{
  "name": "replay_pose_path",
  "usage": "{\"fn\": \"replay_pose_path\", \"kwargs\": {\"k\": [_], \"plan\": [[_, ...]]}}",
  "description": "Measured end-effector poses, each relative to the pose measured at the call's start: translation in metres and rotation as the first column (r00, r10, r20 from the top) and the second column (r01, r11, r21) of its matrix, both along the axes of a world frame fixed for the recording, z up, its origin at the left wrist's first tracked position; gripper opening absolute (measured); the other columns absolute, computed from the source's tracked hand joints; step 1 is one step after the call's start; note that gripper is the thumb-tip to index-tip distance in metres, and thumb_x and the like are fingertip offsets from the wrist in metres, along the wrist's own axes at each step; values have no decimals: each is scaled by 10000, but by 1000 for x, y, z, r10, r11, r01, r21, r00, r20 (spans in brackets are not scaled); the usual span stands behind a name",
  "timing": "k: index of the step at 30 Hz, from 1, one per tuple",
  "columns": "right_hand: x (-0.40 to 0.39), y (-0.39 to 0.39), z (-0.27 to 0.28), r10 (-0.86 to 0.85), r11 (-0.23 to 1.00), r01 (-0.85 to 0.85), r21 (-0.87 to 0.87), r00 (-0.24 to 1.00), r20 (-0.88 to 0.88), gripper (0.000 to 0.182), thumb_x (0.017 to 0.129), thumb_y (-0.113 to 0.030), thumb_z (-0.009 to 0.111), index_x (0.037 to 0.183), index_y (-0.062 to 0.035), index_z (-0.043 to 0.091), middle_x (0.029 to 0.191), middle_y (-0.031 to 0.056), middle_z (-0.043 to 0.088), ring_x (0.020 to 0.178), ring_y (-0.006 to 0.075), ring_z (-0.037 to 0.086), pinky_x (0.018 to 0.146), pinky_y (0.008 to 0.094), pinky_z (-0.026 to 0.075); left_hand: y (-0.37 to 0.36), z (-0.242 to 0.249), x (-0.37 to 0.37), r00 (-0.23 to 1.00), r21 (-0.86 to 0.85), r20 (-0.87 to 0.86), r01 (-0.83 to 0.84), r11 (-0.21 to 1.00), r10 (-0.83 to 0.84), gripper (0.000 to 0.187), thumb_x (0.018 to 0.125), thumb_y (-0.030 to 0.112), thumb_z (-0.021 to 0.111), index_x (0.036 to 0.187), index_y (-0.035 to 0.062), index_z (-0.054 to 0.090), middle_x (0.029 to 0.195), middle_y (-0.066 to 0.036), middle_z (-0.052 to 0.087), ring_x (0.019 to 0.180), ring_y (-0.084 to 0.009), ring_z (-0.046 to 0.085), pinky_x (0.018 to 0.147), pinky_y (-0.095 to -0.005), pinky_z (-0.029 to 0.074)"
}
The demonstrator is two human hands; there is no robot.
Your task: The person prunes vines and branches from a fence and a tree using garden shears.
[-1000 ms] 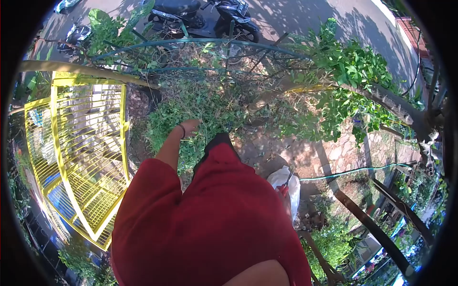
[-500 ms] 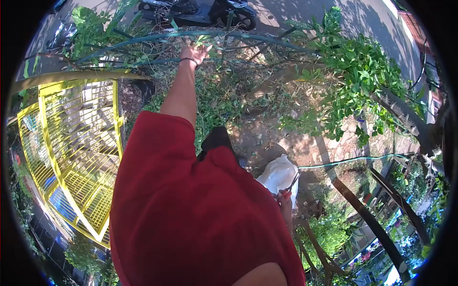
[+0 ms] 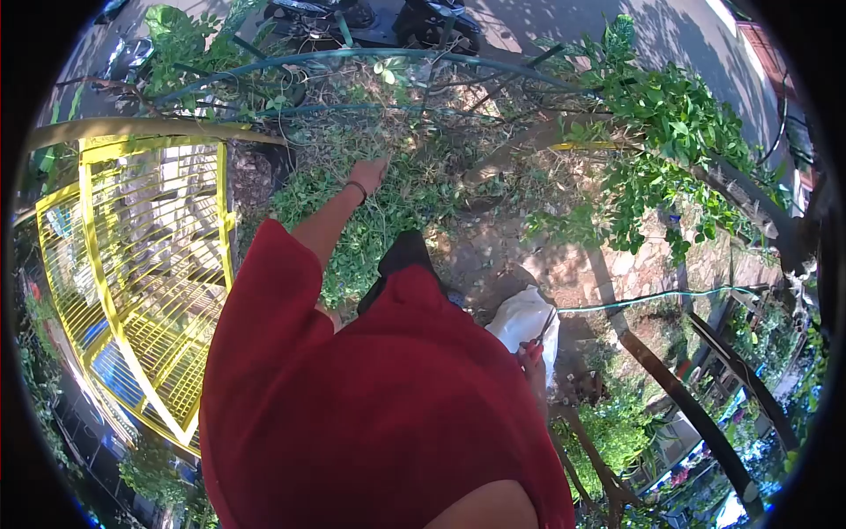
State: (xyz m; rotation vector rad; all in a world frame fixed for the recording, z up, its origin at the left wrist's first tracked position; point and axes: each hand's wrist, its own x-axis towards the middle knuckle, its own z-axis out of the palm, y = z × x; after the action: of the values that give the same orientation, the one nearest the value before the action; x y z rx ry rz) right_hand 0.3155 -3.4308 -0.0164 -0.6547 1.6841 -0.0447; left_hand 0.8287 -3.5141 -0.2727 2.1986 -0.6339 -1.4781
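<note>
My left hand [image 3: 368,176] reaches forward over low green weeds [image 3: 401,189], a dark band round its wrist. Its fingers look drawn together; thin stems run close by, but what they hold, if anything, is too small to make out. Low at my right side, my right hand [image 3: 534,368] is closed round the red handles of a pair of scissors [image 3: 545,330], dark blades pointing up and away from me. A white sack [image 3: 514,317] lies beside and partly behind the scissors. My red shirt hides most of the right arm.
A yellow barred metal frame [image 3: 99,269] stands at left. Ahead curves a green fence rail [image 3: 352,54] with dry vines, a motorbike [image 3: 361,31] beyond. A leafy bush [image 3: 679,132] and a green hose [image 3: 652,300] are on the right.
My left hand has come back from the vines at the fence rail to above the weeds, its fingers now less spread. My right hand still holds the scissors by the sack.
</note>
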Motion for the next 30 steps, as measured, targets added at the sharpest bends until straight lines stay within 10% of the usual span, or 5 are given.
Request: {"fn": "replay_pose_path", "kwargs": {"k": [5, 11, 16, 17, 30], "plan": [[-8, 5, -11, 5, 1000, -3, -25, 998, 64, 556, 885, -358, 630, 1261, 9, 447, 1042, 129, 601, 935, 199, 588, 819, 336, 462, 224, -53, -53, 366, 278, -163, 908, 313, -916, 324, 893, 256, 545, 1183, 122, 602, 1005, -170, 688, 925, -300, 671, 779, -436, 533], [4, 0, -1, 139, 990, -139, 19, 990, 26, 509, 879, -342, 638, 1226, -2, 488, 1029, 109, 601, 928, 186, 585, 821, 329, 458, 161, -34, 3, 847, 512, -526, 387, 767, -76, 570, 931, 480, 525, 1415, 192, 439, 1502, -22, 369, 1330, -262, 409, 1060, -533, 384], [-9, -13, -14, 94, 996, -94, 0, 996, -4, 495, 874, -321, 646, 1225, -7, 493, 1026, 104, 595, 941, 183, 577, 814, 320, 446, 13, -76, 86, 906, 224, -237, 402, 888, -351, 658, 972, 391, 499, 1515, 185, 189, 1467, -100, 368, 1220, -288, 499, 938, -430, 520], [-7, -15, -10, 78, 997, -78, -17, 997, 3, 503, 871, -323, 649, 1225, -3, 493, 1033, 104, 593, 953, 187, 577, 818, 320, 443, -26, -60, 79, 929, 292, -248, -198, 936, 274, 617, 924, 435, 570, 1438, 143, 393, 1346, -120, 515, 1120, -292, 570, 837, -431, 547], [-2, 8, 10, -82, 985, 99, 144, 989, -120, 391, 883, -294, 582, 1165, -32, 511, 902, 35, 547, 779, 122, 490, 720, 296, 400, -146, -81, 146, 705, 153, 642, 268, 951, -302, 617, 934, 592, 381, 890, 75, 714, 925, -174, 687, 854, -336, 640, 841, -470, 459]]}}
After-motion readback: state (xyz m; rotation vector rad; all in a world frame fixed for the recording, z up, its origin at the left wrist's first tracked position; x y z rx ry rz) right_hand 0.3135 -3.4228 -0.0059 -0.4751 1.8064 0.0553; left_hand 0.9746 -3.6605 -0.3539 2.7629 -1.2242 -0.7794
